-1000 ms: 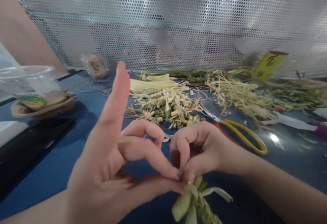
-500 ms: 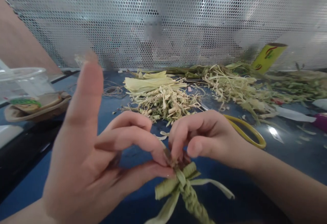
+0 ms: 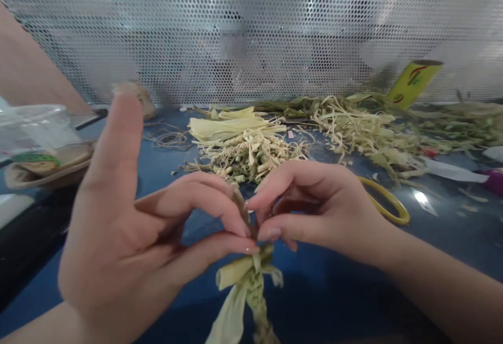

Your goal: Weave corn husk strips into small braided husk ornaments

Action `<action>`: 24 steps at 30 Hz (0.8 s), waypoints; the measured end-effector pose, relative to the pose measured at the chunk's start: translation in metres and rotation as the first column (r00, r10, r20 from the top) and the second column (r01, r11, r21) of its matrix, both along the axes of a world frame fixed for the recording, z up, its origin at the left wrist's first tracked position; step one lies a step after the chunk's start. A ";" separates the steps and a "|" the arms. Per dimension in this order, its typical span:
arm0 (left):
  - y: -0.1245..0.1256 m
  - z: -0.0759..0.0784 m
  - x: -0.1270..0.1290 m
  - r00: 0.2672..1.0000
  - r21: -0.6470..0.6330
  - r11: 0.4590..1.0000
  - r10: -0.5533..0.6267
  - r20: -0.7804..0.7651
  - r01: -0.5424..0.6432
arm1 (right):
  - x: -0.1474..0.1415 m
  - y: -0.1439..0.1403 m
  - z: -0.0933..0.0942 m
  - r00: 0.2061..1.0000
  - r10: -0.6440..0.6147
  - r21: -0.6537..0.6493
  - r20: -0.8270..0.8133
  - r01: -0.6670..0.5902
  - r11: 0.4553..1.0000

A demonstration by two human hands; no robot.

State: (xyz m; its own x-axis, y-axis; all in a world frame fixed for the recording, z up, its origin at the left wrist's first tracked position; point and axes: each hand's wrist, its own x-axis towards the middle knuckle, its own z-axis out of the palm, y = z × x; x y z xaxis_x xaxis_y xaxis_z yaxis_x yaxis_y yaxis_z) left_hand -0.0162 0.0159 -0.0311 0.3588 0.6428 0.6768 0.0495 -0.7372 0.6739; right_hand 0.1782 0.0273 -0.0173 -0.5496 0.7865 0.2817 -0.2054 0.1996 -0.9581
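Observation:
My left hand point(image 3: 129, 234) pinches the top end of a green braided corn husk piece point(image 3: 255, 294) between its fingers and thumb, with one finger raised. The braid hangs below the fingertips, with a rolled husk crosspiece point(image 3: 236, 272) and a wide loose strip point(image 3: 226, 315) at its side. A brownish strip point(image 3: 238, 202) sticks up from the pinched end. From the other side, my right hand point(image 3: 326, 213) closes its fingertips on that same end; the exact grip point is partly hidden.
Behind my hands lie a pile of husk scraps point(image 3: 253, 158), flat pale husks point(image 3: 220, 128) and shredded strands point(image 3: 346, 124). Yellow-handled scissors point(image 3: 393, 215) lie by my right wrist. A yellow tube point(image 3: 416, 85) leans on the perforated metal panel point(image 3: 267, 35). A clear plastic cup point(image 3: 43, 124) stands left.
The husk piece has shifted left and swung more upright. My right thumb and fingers have come together at its top end, and the brownish strip now shows more.

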 end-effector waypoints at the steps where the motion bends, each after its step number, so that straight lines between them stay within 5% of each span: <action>1: 0.001 0.001 0.000 1.000 -0.029 1.000 -0.006 0.024 0.007 | 0.000 0.000 0.000 1.000 0.024 -0.014 -0.019 -0.024 1.000; 4: -0.001 0.007 0.005 0.994 -0.126 0.992 0.031 0.108 -0.017 | 0.001 0.000 0.000 1.000 0.019 0.019 -0.010 -0.018 1.000; 8: -0.005 0.012 0.012 0.975 -0.196 0.978 0.112 0.193 -0.074 | 0.001 0.000 0.001 0.988 -0.121 0.245 0.091 0.095 0.965; 12: -0.006 0.012 0.012 0.982 -0.195 0.980 0.064 0.176 -0.029 | 0.001 0.000 0.003 0.976 -0.176 0.375 0.132 0.115 0.920; 20: -0.006 0.012 0.010 0.995 -0.105 0.994 0.032 0.094 -0.022 | 0.002 -0.001 0.006 0.968 -0.169 0.299 0.185 0.109 0.948; 24: -0.006 0.012 0.011 0.993 -0.102 0.992 0.079 0.089 -0.070 | -0.002 -0.001 0.006 0.968 -0.159 0.156 0.193 0.130 0.979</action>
State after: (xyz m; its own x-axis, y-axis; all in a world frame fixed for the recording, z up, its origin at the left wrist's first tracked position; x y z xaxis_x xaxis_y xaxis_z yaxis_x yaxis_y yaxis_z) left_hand -0.0055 0.0103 -0.0191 0.2463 0.7307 0.6367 0.0354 -0.6633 0.7475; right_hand 0.1765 0.0266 -0.0110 -0.4904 0.8221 0.2892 0.0320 0.3486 -0.9367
